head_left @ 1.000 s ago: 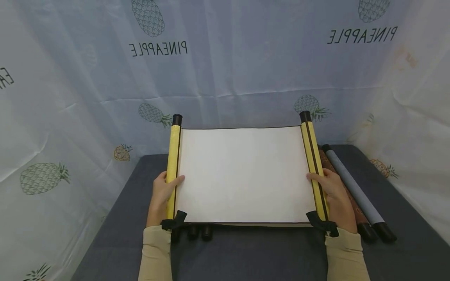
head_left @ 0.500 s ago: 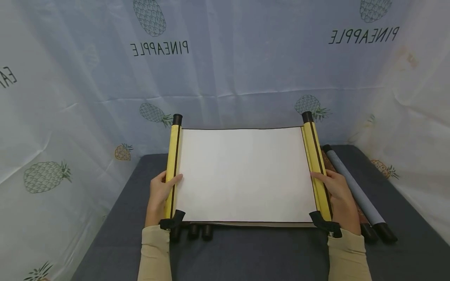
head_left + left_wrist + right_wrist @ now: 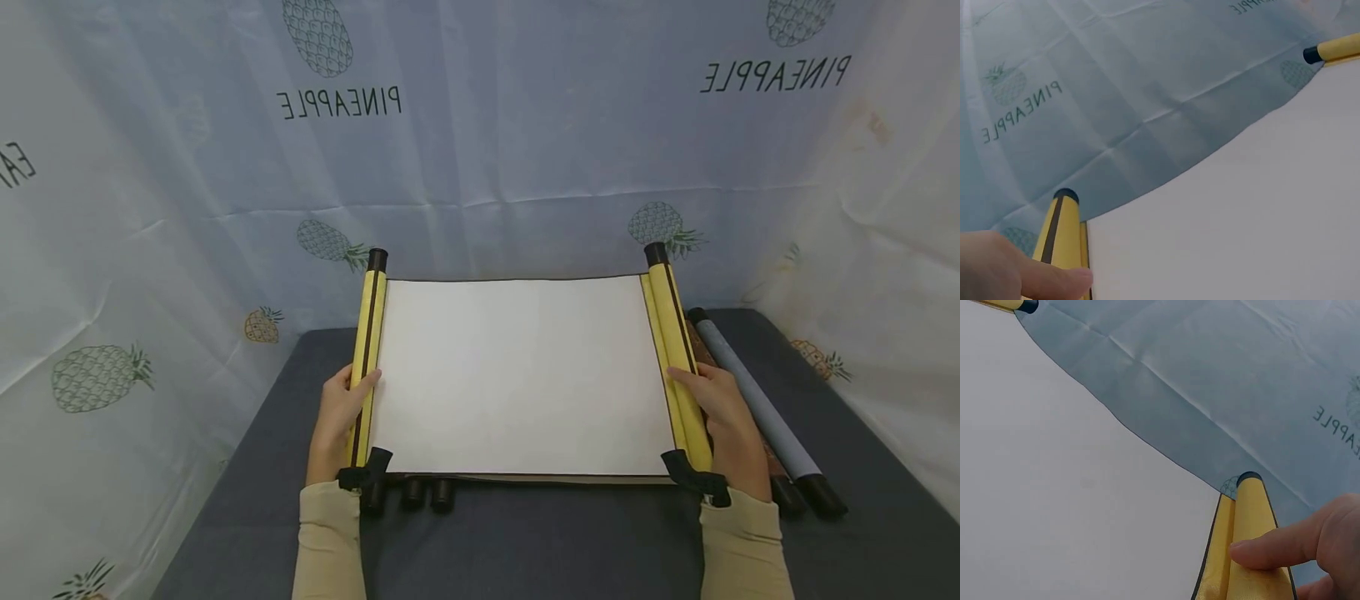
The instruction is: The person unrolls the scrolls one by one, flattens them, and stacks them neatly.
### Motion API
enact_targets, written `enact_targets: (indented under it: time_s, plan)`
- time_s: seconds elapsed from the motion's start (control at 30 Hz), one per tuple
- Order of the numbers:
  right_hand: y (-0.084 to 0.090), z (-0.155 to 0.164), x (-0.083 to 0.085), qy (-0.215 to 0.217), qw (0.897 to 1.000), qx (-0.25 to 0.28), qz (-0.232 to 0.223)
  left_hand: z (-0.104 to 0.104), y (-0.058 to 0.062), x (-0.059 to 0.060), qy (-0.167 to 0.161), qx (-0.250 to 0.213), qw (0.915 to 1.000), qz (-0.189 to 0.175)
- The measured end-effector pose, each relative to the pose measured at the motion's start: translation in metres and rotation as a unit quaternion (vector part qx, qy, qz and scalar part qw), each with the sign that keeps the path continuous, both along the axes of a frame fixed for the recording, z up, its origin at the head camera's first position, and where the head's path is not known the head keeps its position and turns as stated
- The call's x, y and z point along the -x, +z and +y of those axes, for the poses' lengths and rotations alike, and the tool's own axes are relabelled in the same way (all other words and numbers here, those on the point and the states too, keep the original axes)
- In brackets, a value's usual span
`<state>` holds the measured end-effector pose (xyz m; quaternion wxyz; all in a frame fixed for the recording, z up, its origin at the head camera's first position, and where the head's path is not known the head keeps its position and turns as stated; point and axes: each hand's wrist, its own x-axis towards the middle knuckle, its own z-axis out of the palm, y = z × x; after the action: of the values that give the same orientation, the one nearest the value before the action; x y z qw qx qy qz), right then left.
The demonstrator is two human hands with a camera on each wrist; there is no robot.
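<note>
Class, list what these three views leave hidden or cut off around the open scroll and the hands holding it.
- Head view: the scroll covers the table beneath it; only black end caps show, so what they belong to is unclear.
- Head view: the right hand and roller cover part of the brown roll beside the grey roll.
- Left wrist view: the left hand is cut off by the frame edge.
- Right wrist view: only fingers show.

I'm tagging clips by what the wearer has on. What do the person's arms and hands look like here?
Both arms are covered by long, plain beige sleeves ending at the wrists: the left sleeve and the right sleeve. A black strap sits at each cuff, likely the wrist-camera mounts. The left hand and right hand are bare, with no gloves, rings or watch visible.
</note>
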<state>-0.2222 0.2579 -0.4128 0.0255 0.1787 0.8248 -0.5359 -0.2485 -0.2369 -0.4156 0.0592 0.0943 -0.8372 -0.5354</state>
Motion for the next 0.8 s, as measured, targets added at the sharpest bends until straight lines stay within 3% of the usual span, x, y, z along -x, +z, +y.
enact_targets:
  time_s: [0.13,0.23,0.53,0.8]
  plan:
    - [-0.0003,0.0002,0.0005,0.000,1.000,-0.004,0.003,0.0000,0.0020,-0.0019,-0.031,0.008,0.9993,-0.020]
    - [-0.0020,0.0000,0.0014,-0.007,1.000,-0.007,0.008,0.0006,0.0023,-0.0026,-0.034,0.008,0.9990,-0.027]
    - [-0.0054,0.0001,0.0025,-0.028,1.000,-0.003,0.008,0.0028,0.0009,-0.0028,0.000,0.043,0.9988,-0.023]
    - [-0.0048,-0.0012,0.0025,-0.040,0.999,0.008,-0.008,-0.0009,-0.0011,-0.0037,0.040,0.024,0.9987,-0.023]
